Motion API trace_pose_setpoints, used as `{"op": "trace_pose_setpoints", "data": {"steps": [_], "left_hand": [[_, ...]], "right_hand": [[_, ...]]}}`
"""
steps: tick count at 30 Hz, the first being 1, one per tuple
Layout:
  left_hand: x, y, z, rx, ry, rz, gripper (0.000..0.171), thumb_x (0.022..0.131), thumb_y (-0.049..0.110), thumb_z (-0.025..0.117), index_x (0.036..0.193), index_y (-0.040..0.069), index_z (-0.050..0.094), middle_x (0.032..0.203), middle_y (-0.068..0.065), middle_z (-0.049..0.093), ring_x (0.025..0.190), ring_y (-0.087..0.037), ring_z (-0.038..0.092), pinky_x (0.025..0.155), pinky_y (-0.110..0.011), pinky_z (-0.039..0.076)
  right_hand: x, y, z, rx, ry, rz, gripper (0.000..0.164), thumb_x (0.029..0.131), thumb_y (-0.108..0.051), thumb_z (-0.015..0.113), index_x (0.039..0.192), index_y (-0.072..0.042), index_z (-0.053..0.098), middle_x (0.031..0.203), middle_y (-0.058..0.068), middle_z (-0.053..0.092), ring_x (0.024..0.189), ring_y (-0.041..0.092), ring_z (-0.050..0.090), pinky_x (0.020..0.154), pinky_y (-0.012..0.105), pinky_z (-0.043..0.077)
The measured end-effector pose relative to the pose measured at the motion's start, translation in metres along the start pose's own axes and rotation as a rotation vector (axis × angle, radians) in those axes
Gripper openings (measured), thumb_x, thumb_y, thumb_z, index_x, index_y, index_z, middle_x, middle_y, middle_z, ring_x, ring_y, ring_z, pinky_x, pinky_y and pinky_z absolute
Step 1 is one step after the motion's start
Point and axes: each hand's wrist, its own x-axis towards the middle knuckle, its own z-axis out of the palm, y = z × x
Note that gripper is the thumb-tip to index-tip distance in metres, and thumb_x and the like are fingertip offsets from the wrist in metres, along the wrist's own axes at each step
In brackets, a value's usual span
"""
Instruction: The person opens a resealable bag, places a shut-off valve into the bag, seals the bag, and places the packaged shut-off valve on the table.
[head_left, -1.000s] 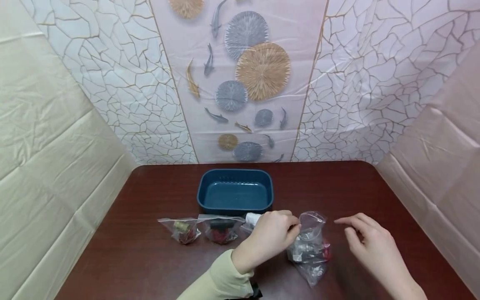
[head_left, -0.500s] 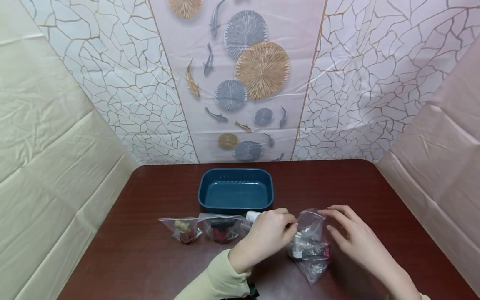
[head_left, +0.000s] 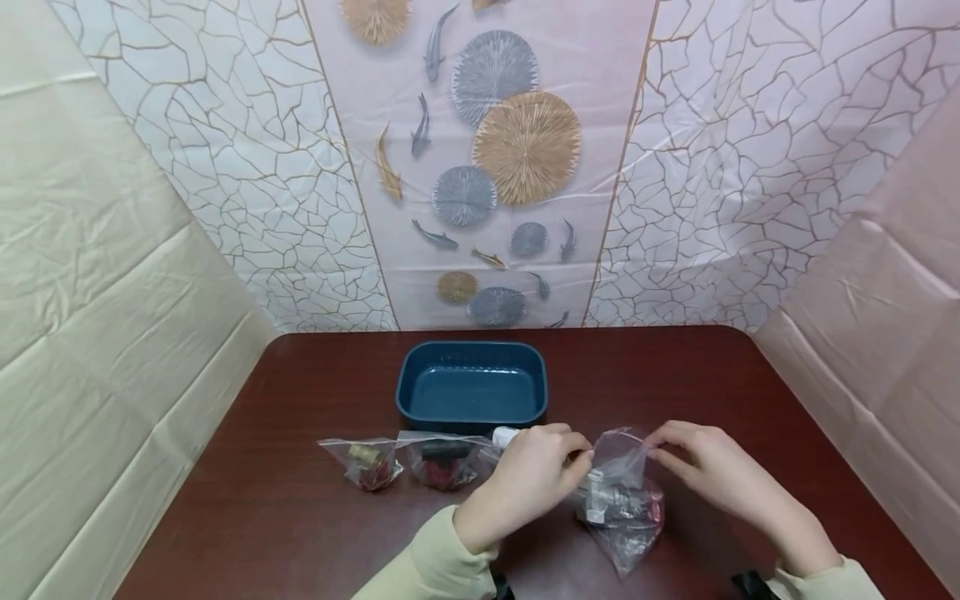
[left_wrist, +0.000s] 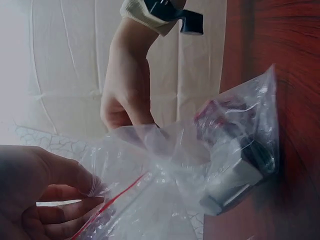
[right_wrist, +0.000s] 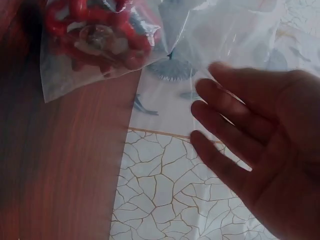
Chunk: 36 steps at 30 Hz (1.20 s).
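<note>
A clear zip bag [head_left: 624, 550] stands on the table at the right, holding a grey metal valve [head_left: 609, 502]. The valve's red handwheel [right_wrist: 117, 20] shows through the plastic in the right wrist view. My left hand [head_left: 528, 471] pinches the bag's upper left edge between thumb and fingers. At the upper right edge, my right hand [head_left: 708, 462] pinches the plastic with thumb and forefinger, its other fingers loosely extended. A red zip line [left_wrist: 120, 192] runs along the bag's top in the left wrist view.
Behind the hands stands a blue rectangular tray [head_left: 405, 408]. Left of them lie a bag with a brass-coloured fitting [head_left: 365, 454] and a bag with a black-and-red part [head_left: 444, 454]. A white item [head_left: 504, 437] is partly hidden by my left hand.
My right hand has moved left from beside the bag and now pinches its upper right edge. My left hand has kept its pinch, and the bag's mouth is drawn wider between the hands.
</note>
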Motion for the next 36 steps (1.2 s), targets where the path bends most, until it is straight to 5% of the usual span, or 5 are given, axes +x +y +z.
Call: {"op": "trace_pose_setpoints", "data": {"steps": [9, 16, 28, 31, 36], "left_hand": [[0.02, -0.003, -0.001, -0.121, 0.117, -0.063, 0.015, 0.099, 0.014, 0.065, 0.1, 0.009, 0.078, 0.086, 0.001, 0.073, 0.065, 0.003, 0.055, 0.06, -0.009, 0.041], [0.033, 0.004, 0.0, -0.248, 0.23, -0.038, 0.017, 0.1, 0.015, 0.064, 0.105, 0.005, 0.077, 0.093, -0.003, 0.074, 0.072, -0.005, 0.061, 0.065, -0.01, 0.044], [0.015, 0.014, 0.003, -0.265, 0.241, 0.086, 0.014, 0.099, 0.015, 0.066, 0.104, 0.008, 0.077, 0.093, 0.0, 0.073, 0.077, -0.004, 0.063, 0.07, -0.009, 0.045], [0.01, 0.018, -0.001, -0.247, 0.224, 0.143, 0.012, 0.098, 0.015, 0.067, 0.102, 0.009, 0.077, 0.093, 0.002, 0.073, 0.079, -0.002, 0.064, 0.073, -0.008, 0.045], [-0.001, 0.027, -0.004, -0.193, 0.169, 0.222, 0.011, 0.097, 0.016, 0.067, 0.101, 0.012, 0.077, 0.097, 0.004, 0.073, 0.088, -0.003, 0.068, 0.081, -0.01, 0.048]], "right_hand": [[0.008, -0.008, -0.024, -0.072, 0.319, 0.06, 0.031, 0.075, 0.009, 0.081, 0.096, -0.012, 0.077, 0.093, -0.005, 0.073, 0.084, 0.007, 0.065, 0.074, 0.011, 0.043], [-0.004, -0.012, -0.025, -0.051, 0.448, 0.083, 0.035, 0.072, 0.015, 0.08, 0.099, -0.007, 0.077, 0.093, 0.0, 0.073, 0.097, -0.016, 0.054, 0.082, 0.005, 0.037], [-0.043, -0.031, -0.037, -0.081, 0.337, 0.085, 0.038, 0.064, 0.004, 0.084, 0.092, -0.02, 0.078, 0.09, -0.012, 0.069, 0.091, -0.014, 0.055, 0.079, 0.007, 0.04], [-0.054, -0.032, -0.039, -0.075, 0.3, 0.042, 0.009, 0.084, -0.023, 0.082, 0.091, -0.021, 0.077, 0.089, -0.012, 0.068, 0.088, -0.013, 0.055, 0.077, 0.009, 0.041], [-0.068, -0.034, -0.035, -0.081, 0.248, -0.038, 0.049, 0.099, -0.061, 0.044, 0.085, -0.026, 0.075, 0.086, -0.019, 0.064, 0.083, -0.012, 0.055, 0.073, 0.01, 0.044]]}}
